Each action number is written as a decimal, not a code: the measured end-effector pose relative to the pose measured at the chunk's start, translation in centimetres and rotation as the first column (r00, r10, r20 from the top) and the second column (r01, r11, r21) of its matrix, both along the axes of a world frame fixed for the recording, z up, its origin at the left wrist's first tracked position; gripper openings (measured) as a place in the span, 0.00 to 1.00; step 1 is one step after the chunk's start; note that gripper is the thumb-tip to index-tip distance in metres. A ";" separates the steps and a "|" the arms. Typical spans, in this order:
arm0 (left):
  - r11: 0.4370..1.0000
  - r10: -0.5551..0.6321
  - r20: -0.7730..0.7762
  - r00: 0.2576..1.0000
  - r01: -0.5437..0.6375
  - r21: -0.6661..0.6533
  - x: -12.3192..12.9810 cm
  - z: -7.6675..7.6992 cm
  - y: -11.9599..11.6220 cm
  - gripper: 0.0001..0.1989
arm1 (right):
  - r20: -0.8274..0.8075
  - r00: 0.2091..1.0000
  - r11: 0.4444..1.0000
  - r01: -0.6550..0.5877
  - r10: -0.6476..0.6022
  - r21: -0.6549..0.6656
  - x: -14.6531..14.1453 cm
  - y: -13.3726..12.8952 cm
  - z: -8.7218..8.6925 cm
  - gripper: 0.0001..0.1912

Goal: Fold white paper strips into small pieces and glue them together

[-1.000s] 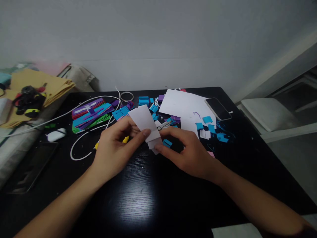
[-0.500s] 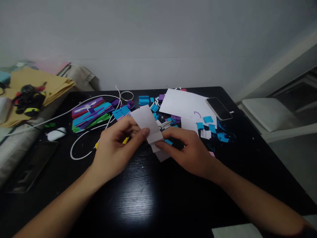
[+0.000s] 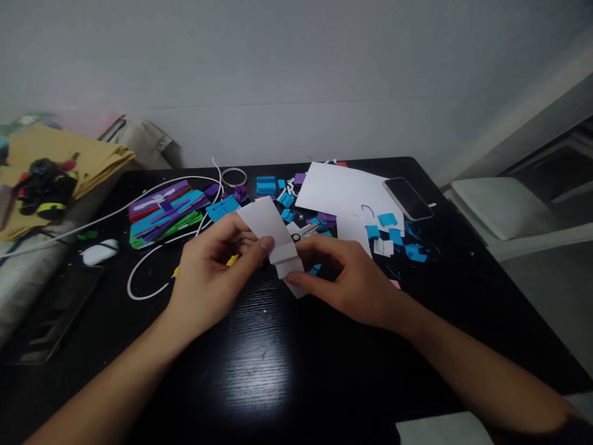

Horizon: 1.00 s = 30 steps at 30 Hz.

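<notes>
Above the black table I hold a pleated strip of white paper (image 3: 267, 224) between both hands. My left hand (image 3: 208, 269) pinches its left edge, thumb on top and fingers behind. My right hand (image 3: 349, 272) grips the lower right part, where the folds lie stepped over one another, with the thumb near the bottom fold. Just behind my right fingers lies a pair of scissors (image 3: 306, 233), partly covered. Small blue paper pieces (image 3: 286, 215) are scattered beyond the strip. A blue pleated paper (image 3: 223, 209) lies behind my left hand.
White sheets (image 3: 343, 188) and a phone (image 3: 407, 198) lie at the back right, near loose blue scraps (image 3: 388, 219). Bundled coloured paper strips (image 3: 167, 210), a white cable (image 3: 139, 272), a white case (image 3: 100, 252) and a tape roll (image 3: 234, 177) sit to the left and back.
My right thumb and fingers have shifted slightly down the strip, and a crosswise fold now shows plainly between my hands. The whole view has moved a little.
</notes>
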State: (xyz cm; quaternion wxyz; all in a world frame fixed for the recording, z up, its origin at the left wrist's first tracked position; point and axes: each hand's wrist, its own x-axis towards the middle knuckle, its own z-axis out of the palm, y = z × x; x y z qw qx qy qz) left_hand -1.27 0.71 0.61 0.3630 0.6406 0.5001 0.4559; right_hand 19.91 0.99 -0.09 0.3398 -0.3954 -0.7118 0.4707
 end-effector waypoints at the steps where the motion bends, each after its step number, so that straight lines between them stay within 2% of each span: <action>1: 1.000 0.012 -0.005 1.000 -0.012 -0.005 0.0 0.0 0.0 0.05 | -0.020 1.000 0.999 -0.009 0.008 -0.032 0.0 0.1 -0.1 0.11; 7: 0.999 0.039 0.005 0.999 -0.039 0.013 -0.1 0.3 0.1 0.04 | -0.084 0.995 0.987 -0.061 0.048 -0.152 0.1 0.2 -0.6 0.12; 11: 0.999 0.023 0.004 1.000 -0.023 0.022 -0.2 0.3 0.2 0.03 | -0.114 0.992 0.984 -0.066 0.047 -0.168 0.2 0.1 -0.4 0.13; 14: 1.000 0.016 -0.006 1.000 -0.016 0.017 0.0 0.3 0.1 0.02 | -0.106 0.994 0.993 -0.028 0.016 -0.117 0.1 0.0 -0.3 0.12; 18: 0.999 -0.036 0.046 0.998 0.036 -0.005 0.4 0.5 -0.2 0.02 | -0.117 0.989 0.996 0.082 -0.087 -0.045 0.0 0.0 -0.2 0.08; 23: 0.997 -0.077 0.051 0.996 0.077 -0.008 0.8 0.8 -0.5 0.03 | -0.179 0.973 0.988 0.134 -0.145 -0.070 0.0 0.1 -0.3 0.05; 30: 0.982 -0.187 -0.087 0.978 0.189 0.010 0.3 0.4 -0.2 0.06 | -0.277 0.939 0.979 0.184 -0.202 -0.090 -0.1 0.3 -0.5 0.06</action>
